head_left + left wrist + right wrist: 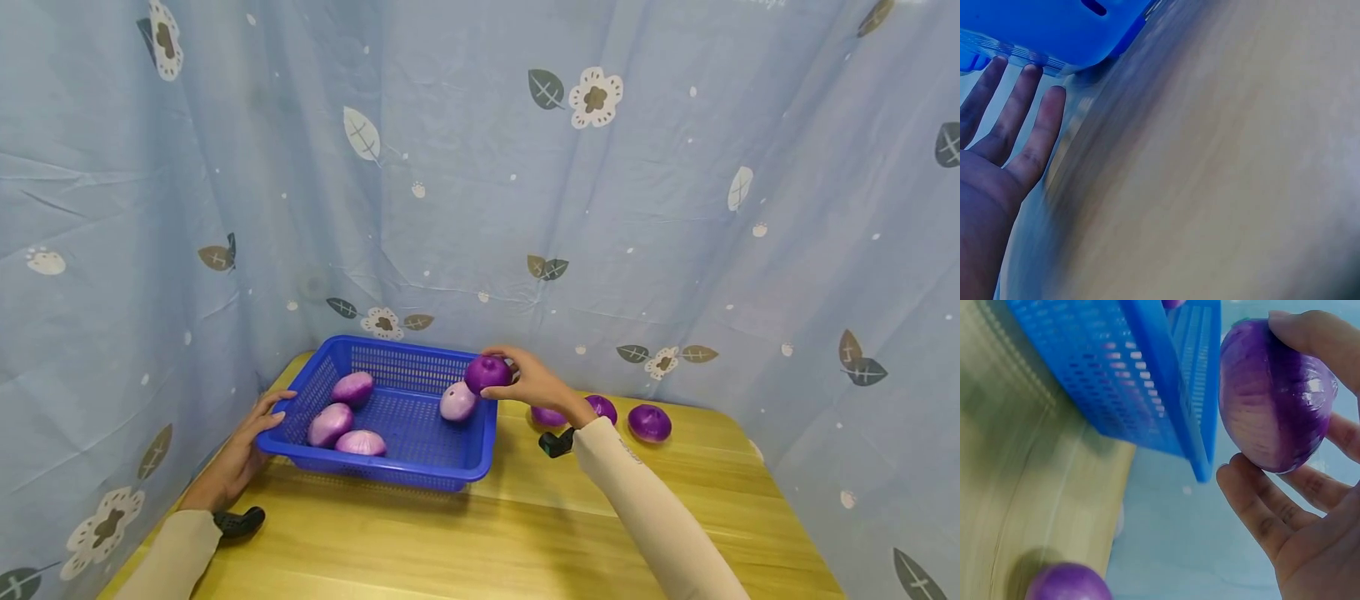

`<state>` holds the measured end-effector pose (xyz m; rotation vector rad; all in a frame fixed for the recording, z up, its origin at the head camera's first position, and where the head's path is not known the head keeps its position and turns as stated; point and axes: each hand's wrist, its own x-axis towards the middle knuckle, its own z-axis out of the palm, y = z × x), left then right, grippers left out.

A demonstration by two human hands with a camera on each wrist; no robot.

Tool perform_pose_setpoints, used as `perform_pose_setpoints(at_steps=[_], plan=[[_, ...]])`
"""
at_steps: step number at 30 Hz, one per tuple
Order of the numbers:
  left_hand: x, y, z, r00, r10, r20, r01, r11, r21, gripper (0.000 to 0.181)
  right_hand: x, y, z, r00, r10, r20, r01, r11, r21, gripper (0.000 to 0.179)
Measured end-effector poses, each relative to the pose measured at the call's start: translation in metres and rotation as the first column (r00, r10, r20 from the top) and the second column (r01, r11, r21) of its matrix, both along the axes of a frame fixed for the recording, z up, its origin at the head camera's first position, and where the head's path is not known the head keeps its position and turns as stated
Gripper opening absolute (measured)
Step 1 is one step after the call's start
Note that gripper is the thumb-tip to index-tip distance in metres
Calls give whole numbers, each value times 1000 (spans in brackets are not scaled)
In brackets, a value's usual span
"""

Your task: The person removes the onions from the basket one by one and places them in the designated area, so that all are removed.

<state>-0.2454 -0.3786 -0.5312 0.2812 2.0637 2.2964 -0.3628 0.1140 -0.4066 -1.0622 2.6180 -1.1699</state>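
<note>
A purple onion (487,375) is held in my right hand (534,379) above the right rim of a blue plastic basket (420,472). In the right wrist view, thumb and fingertips grip the onion (1275,400) around its sides, beside the basket's wall (1104,369). My left hand (243,442) touches the basket's left rim; the left wrist view has its fingers (1035,134) fairly straight at the basket's outer side (1041,25). Several paler onions lie inside: three toward the left, and one whitish onion (458,402) by the right wall, just below the held one.
Three purple onions lie on the wooden table right of the basket, among them one at the far right (649,423) and one partly behind the right wrist (547,417). A patterned blue curtain (480,167) hangs close behind and on both sides of the table (420,550).
</note>
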Motion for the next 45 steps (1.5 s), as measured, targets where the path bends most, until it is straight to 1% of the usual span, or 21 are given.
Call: perform_pose_setpoints(at_steps=[5, 8, 12, 16, 18, 20, 24, 27, 31, 34, 38, 41, 45], plan=[[1, -1, -1, 1000, -7, -4, 7, 1000, 12, 46, 2, 16, 0, 1000, -18, -3, 18, 1000, -6, 72], [1, -2, -1, 1000, -17, -14, 17, 1000, 25, 46, 3, 25, -2, 999, -47, -3, 47, 999, -6, 73], [1, -4, -1, 1000, -22, -17, 22, 999, 34, 45, 8, 36, -8, 993, -113, 40, 114, 993, -10, 73], [2, -4, -1, 1000, -13, -5, 13, 1000, 16, 46, 14, 51, -15, 990, -122, 69, 123, 992, -21, 74], [2, -3, -1, 1000, -8, -2, 8, 1000, 11, 46, 14, 59, -18, 992, -117, 47, 117, 993, -4, 73], [2, -2, 0, 1000, -7, -7, 7, 1000, 10, 46, 15, 66, -21, 993, -117, 8, 117, 993, 29, 71], [0, -2, 0, 1000, -19, -18, 20, 1000, 20, 45, 17, 80, -23, 991, -122, -62, 127, 988, 82, 70], [-1, -1, 0, 1000, -25, -17, 26, 999, 27, 45, 21, 87, -25, 990, -120, -76, 126, 988, 85, 72], [-1, -1, -1, 1000, -17, -15, 18, 1000, 15, 44, 27, 95, -29, 989, -124, -78, 130, 988, 82, 73], [-1, -2, -2, 1000, -15, -17, 15, 1000, 10, 45, 31, 99, -33, 986, -129, -105, 139, 986, 91, 74], [-2, -2, -2, 1000, -24, -10, 24, 999, 29, 45, 36, 103, -38, 981, -132, -144, 147, 984, 99, 75], [-3, -2, -1, 1000, -23, -1, 23, 999, 35, 45, 40, 106, -42, 980, -138, -144, 153, 983, 99, 75], [-1, -1, -1, 1000, -24, -5, 25, 999, 26, 45, 43, 109, -49, 982, -142, -125, 156, 981, 111, 74]])
